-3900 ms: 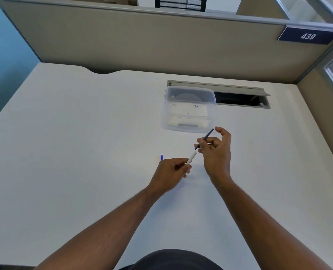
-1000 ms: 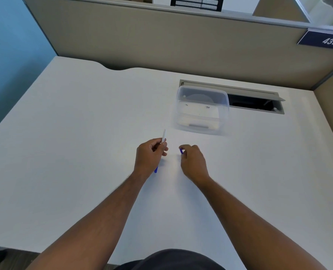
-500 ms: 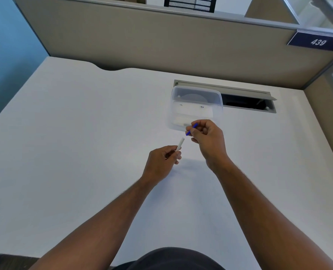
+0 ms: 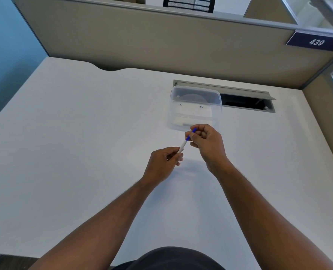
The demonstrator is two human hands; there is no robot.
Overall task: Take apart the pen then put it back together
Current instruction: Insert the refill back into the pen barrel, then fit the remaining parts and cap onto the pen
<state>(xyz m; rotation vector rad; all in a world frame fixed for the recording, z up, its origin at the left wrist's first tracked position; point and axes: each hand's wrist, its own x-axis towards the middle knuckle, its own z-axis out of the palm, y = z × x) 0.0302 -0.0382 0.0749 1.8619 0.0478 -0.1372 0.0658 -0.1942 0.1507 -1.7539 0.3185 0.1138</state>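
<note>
White desk (image 4: 68, 145) under a tan cubicle wall (image 4: 161, 41), blue wall at 9 o'clock. Pen (image 4: 183, 145) held in the air near the middle of the view, slanted from 7 o'clock up to 1 o'clock, clear of the desk. White barrel showing between the two hands; blue piece (image 4: 191, 134) at the upper end, running straight on from the barrel. Cannot tell whether the blue piece is fully seated.

Left hand (image 4: 164, 162) at the pen's lower end, at 7 o'clock from it, curled shut around the barrel, thumb and forefinger pinching the white part, lower tip hidden inside the fist. Right hand (image 4: 206, 142) at the pen's upper end, at 2 o'clock from the barrel, closed on the blue piece, fingertips (image 4: 189, 137) wrapped over it so only a short blue stretch shows on either side. Hands close together but apart, joined only by the pen. Faint shadow on the desk just below the hands.

Clear plastic tub (image 4: 195, 106) just beyond the right hand at 12 o'clock, resting on the desk. Open cable slot (image 4: 245, 101) with a grey flap touching the tub's far right side. Dark sign (image 4: 315, 42) reading 439 on the wall at 2 o'clock. Both bare forearms reaching in from 6 o'clock.
</note>
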